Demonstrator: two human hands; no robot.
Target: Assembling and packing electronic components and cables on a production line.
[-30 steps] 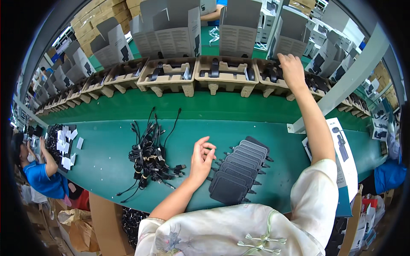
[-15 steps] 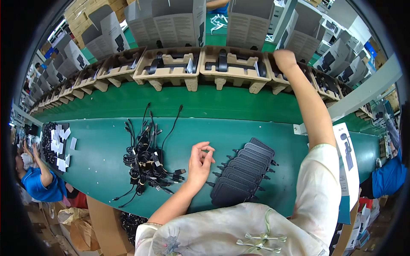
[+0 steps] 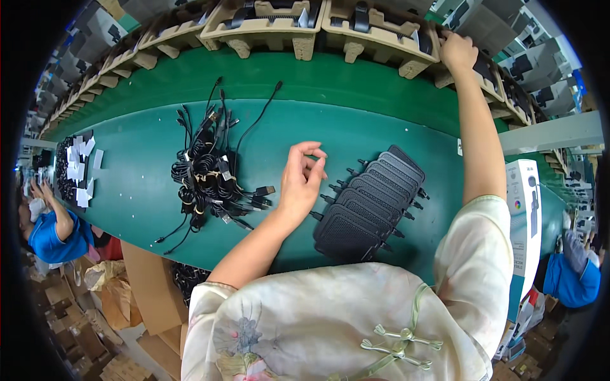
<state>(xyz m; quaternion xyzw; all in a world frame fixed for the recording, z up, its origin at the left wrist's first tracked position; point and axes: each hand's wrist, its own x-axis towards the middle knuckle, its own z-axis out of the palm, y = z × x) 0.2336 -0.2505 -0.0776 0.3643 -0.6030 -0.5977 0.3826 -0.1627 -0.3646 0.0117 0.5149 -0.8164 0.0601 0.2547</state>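
My left hand (image 3: 302, 181) hovers over the green table with its fingers loosely bent, and nothing shows in it. On its left lies a pile of coiled black cables (image 3: 206, 168) with plugs. To its right is an overlapping row of black mesh panels (image 3: 368, 206) with small side pegs. My right arm stretches far to the right, where my right hand (image 3: 459, 53) is at a moulded pulp tray (image 3: 445, 77). Its fingers curl down over the tray; whatever they grip, if anything, is hidden.
More pulp trays (image 3: 267, 35) holding black parts line the raised green shelf behind the table. A grey post (image 3: 553, 131) and an upright printed box (image 3: 524, 222) stand at the right. White slips (image 3: 81, 168) lie at far left. Co-workers in blue sit (image 3: 60, 235) at both sides.
The view has tilted downward, so the trays and table contents appear higher. My right hand stays at the same tray, its fingers lowered further over it. My left hand keeps its loose pose.
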